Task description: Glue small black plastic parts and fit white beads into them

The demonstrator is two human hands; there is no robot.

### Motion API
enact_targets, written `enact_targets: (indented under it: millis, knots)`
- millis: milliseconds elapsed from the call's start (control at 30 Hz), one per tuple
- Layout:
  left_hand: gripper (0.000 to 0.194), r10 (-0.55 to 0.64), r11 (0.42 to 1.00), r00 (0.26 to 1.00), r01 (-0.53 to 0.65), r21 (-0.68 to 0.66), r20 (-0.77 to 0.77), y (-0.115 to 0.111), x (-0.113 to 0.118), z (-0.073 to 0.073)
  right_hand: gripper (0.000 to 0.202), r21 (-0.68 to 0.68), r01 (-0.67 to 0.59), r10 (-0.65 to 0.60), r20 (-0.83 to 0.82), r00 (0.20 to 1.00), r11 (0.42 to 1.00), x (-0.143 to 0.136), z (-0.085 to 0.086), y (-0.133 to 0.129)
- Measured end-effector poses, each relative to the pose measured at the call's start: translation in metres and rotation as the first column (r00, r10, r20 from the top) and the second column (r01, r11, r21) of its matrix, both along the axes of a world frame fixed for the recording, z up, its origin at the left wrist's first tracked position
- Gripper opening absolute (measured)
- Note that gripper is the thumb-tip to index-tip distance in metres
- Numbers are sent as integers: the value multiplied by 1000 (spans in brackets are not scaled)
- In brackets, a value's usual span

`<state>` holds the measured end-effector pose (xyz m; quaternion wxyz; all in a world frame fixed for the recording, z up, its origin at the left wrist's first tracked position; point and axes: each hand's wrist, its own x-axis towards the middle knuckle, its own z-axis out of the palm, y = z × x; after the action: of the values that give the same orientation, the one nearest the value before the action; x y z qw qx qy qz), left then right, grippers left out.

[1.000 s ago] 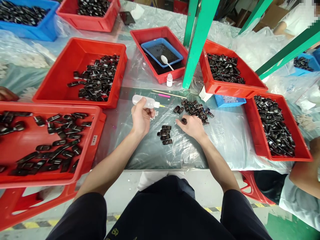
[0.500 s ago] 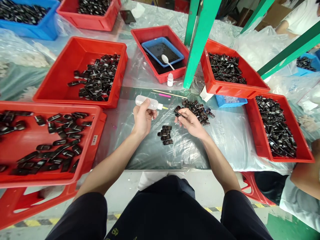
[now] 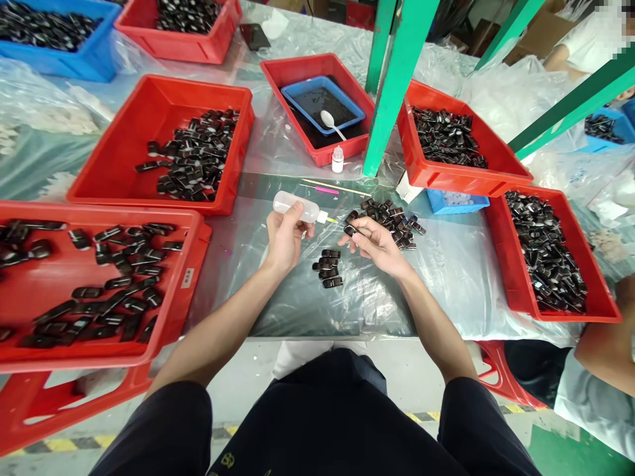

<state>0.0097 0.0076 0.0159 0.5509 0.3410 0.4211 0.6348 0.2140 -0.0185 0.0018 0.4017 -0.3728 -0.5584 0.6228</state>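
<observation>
My left hand (image 3: 286,239) is wrapped round a clear squeeze bottle (image 3: 297,205), whose yellow-green needle tip points right. Between the fingertips of my right hand (image 3: 373,243) is a small black part (image 3: 351,230), close to the needle; whether they touch I cannot tell. Behind my right hand lies a loose pile of black parts (image 3: 391,213). A small group of black parts (image 3: 328,270) rests on the plastic-covered table (image 3: 297,304), between my forearms.
Red bins of black parts stand left (image 3: 198,264) and right (image 3: 602,291). Behind the hands are a pink stick (image 3: 326,190), a small white bottle (image 3: 337,160) and a green post (image 3: 397,86). A person's arm (image 3: 608,344) is at the right edge.
The squeeze bottle has moved slightly right and its needle tip is nearer the black part. That part has turned a little in my right fingers.
</observation>
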Motion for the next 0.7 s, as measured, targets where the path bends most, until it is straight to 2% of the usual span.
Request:
enact_targets:
  millis: [300, 533, 700]
  knots:
    - [50, 5, 1000, 1000, -4, 22, -25, 1, 0, -4, 49, 10, -8, 8, -11, 1000, 1000, 0, -2, 0]
    - [60, -48, 995, 996, 54, 85, -80, 3, -3, -17, 43, 79, -6, 8, -30, 1000, 997, 0, -5, 0]
    - [58, -59, 992, 995, 67, 104, -78, 3, -3, -18, 41, 96, -5, 8, -30, 1000, 995, 0, -5, 0]
